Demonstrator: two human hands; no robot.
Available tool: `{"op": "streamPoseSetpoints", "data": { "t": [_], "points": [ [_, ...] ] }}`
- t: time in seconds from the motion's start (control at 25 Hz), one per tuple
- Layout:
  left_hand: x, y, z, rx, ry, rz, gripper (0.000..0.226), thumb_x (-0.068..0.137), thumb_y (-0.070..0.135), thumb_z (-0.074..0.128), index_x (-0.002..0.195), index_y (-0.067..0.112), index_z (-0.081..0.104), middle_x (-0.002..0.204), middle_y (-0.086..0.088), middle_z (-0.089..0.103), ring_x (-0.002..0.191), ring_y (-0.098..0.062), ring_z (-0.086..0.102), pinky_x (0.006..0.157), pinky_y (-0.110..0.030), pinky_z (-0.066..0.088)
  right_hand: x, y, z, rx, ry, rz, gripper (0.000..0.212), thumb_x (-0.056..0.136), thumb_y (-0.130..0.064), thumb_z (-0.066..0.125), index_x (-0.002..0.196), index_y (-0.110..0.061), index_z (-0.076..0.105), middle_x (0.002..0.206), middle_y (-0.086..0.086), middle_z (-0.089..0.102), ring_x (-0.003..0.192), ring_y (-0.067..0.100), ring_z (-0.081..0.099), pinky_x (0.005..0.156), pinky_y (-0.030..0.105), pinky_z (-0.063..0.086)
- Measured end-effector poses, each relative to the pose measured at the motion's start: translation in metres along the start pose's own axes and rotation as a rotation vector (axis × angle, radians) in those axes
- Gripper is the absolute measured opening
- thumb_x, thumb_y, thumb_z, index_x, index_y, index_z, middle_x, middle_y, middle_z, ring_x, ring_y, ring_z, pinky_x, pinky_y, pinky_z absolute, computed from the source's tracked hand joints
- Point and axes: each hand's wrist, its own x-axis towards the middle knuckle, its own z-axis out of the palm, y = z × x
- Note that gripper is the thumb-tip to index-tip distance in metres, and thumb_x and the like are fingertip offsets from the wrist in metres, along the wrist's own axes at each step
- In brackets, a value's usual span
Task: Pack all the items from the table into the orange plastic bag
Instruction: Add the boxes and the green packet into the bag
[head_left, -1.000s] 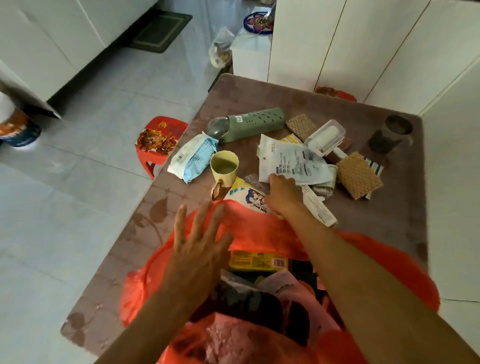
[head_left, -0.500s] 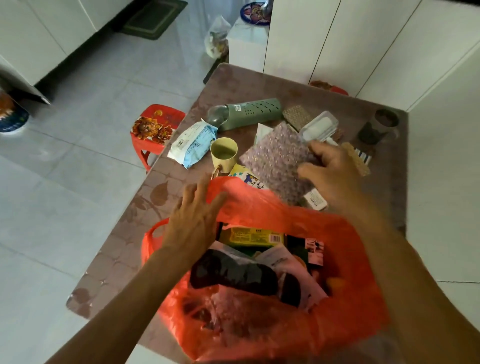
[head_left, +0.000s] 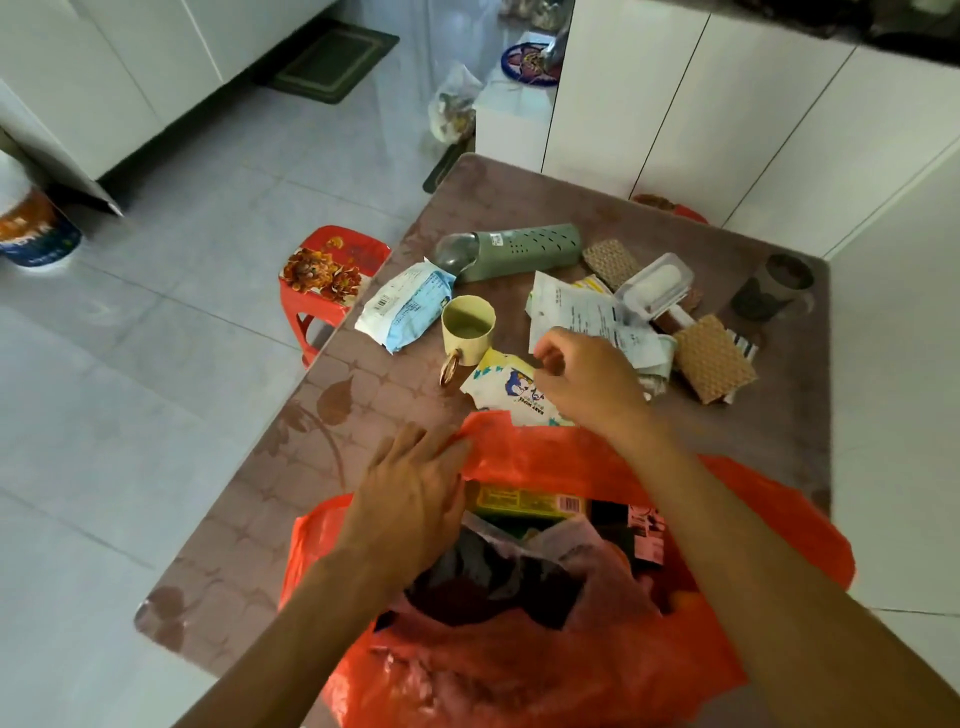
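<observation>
The orange plastic bag (head_left: 545, 670) lies open at the table's near edge, holding a yellow box (head_left: 524, 501) and dark packets. My left hand (head_left: 410, 493) lies on the bag's left rim with its fingers over the edge. My right hand (head_left: 587, 384) hovers with loosely curled, empty fingers over a white cartoon-print wipes pack (head_left: 501, 387). Beyond it are a yellow mug (head_left: 467, 327), a blue-white packet (head_left: 405, 306), a green perforated holder (head_left: 519, 249), crumpled papers (head_left: 576, 312), a clear plastic box (head_left: 657, 280) and woven square pads (head_left: 714, 358).
The brown patterned table (head_left: 571, 192) stands against white cabinets (head_left: 675, 104). A dark cup (head_left: 774, 291) sits at its far right corner. A red stool (head_left: 332, 270) stands on the tiled floor beside the table's left edge.
My right hand lifted a bubble-wrap piece from the pile, brought it over the bag, and now is back over the wipes pack without it. My left hand shifted along the bag's rim.
</observation>
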Motion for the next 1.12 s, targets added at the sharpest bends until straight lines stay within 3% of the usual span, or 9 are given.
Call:
{"op": "streamPoseSetpoints", "data": {
  "t": [0.16, 0.24, 0.4, 0.56, 0.64, 0.72, 0.92, 1.04, 1.12],
  "points": [
    [-0.003, -0.001, 0.008, -0.011, -0.029, 0.024, 0.039, 0.085, 0.034, 0.041, 0.115, 0.023, 0.063, 0.115, 0.003, 0.065, 0.097, -0.02, 0.062, 0.078, -0.037, 0.053, 0.07, 0.037, 0.089, -0.356, -0.438, 0.122, 0.098, 0.071, -0.048, 0.075, 0.149, -0.026, 0.02, 0.148, 0.013, 0.038, 0.132, 0.036, 0.039, 0.105, 0.051, 0.035],
    [0.003, -0.005, 0.013, -0.013, -0.033, 0.029, 0.039, 0.084, 0.032, 0.044, 0.115, 0.02, 0.064, 0.113, 0.002, 0.066, 0.096, -0.021, 0.061, 0.076, -0.038, 0.053, 0.077, 0.052, 0.114, -0.417, -0.424, 0.112, 0.108, 0.069, -0.049, 0.076, 0.151, -0.027, 0.008, 0.151, 0.017, 0.03, 0.135, 0.04, 0.033, 0.107, 0.055, 0.03],
    [0.007, -0.006, 0.017, -0.003, -0.029, 0.01, 0.039, 0.083, 0.031, 0.044, 0.113, 0.018, 0.065, 0.115, 0.0, 0.066, 0.097, -0.024, 0.062, 0.075, -0.04, 0.055, 0.076, 0.053, 0.106, -0.153, -0.2, 0.125, 0.095, 0.064, -0.043, 0.082, 0.139, -0.025, 0.025, 0.137, 0.01, 0.048, 0.121, 0.03, 0.051, 0.096, 0.044, 0.046],
    [0.01, -0.002, 0.005, -0.047, -0.07, 0.034, 0.034, 0.081, 0.028, 0.046, 0.106, 0.019, 0.068, 0.112, 0.001, 0.068, 0.09, -0.023, 0.065, 0.071, -0.038, 0.057, 0.053, 0.016, 0.015, 0.419, 0.163, 0.137, 0.081, 0.063, -0.017, 0.078, 0.132, -0.03, 0.035, 0.123, -0.002, 0.057, 0.107, 0.018, 0.058, 0.087, 0.033, 0.051],
    [0.013, -0.005, 0.002, -0.085, -0.091, 0.014, 0.036, 0.079, 0.028, 0.05, 0.11, 0.02, 0.067, 0.115, 0.002, 0.067, 0.092, -0.023, 0.065, 0.073, -0.036, 0.057, 0.019, -0.006, -0.037, 0.645, 0.322, 0.07, 0.076, 0.065, -0.009, 0.073, 0.129, -0.032, 0.038, 0.114, -0.012, 0.059, 0.098, 0.004, 0.061, 0.076, 0.019, 0.053],
    [0.012, -0.005, -0.002, -0.182, -0.085, -0.067, 0.04, 0.078, 0.029, 0.053, 0.115, 0.023, 0.066, 0.116, 0.003, 0.067, 0.096, -0.024, 0.065, 0.077, -0.037, 0.056, -0.036, -0.019, -0.073, 0.693, 0.28, -0.005, 0.077, 0.066, -0.003, 0.073, 0.125, -0.038, 0.039, 0.11, -0.02, 0.059, 0.092, -0.007, 0.06, 0.067, 0.013, 0.053],
    [0.009, -0.005, -0.019, -0.334, 0.023, -0.116, 0.039, 0.078, 0.028, 0.057, 0.116, 0.024, 0.068, 0.123, 0.001, 0.066, 0.097, -0.021, 0.067, 0.08, -0.034, 0.055, -0.159, -0.013, -0.037, 0.541, -0.214, 0.133, 0.072, 0.063, -0.006, 0.079, 0.116, -0.037, 0.041, 0.108, -0.015, 0.059, 0.081, -0.009, 0.062, 0.06, 0.013, 0.049],
    [0.005, -0.004, -0.024, -0.348, 0.049, -0.068, 0.037, 0.082, 0.022, 0.062, 0.118, 0.023, 0.066, 0.122, 0.002, 0.065, 0.089, -0.02, 0.067, 0.076, -0.035, 0.056, -0.178, 0.005, 0.009, 0.315, -0.229, 0.167, 0.073, 0.059, -0.033, 0.085, 0.116, -0.039, 0.04, 0.113, -0.022, 0.054, 0.095, -0.007, 0.058, 0.071, 0.01, 0.049],
    [0.001, -0.003, -0.027, -0.338, 0.066, -0.044, 0.035, 0.084, 0.018, 0.063, 0.119, 0.021, 0.066, 0.123, 0.001, 0.064, 0.085, -0.019, 0.066, 0.075, -0.035, 0.056, -0.175, 0.018, 0.03, 0.114, -0.182, 0.171, 0.078, 0.057, -0.044, 0.085, 0.121, -0.036, 0.04, 0.122, -0.016, 0.053, 0.108, 0.002, 0.055, 0.084, 0.016, 0.046]
  ]
}}
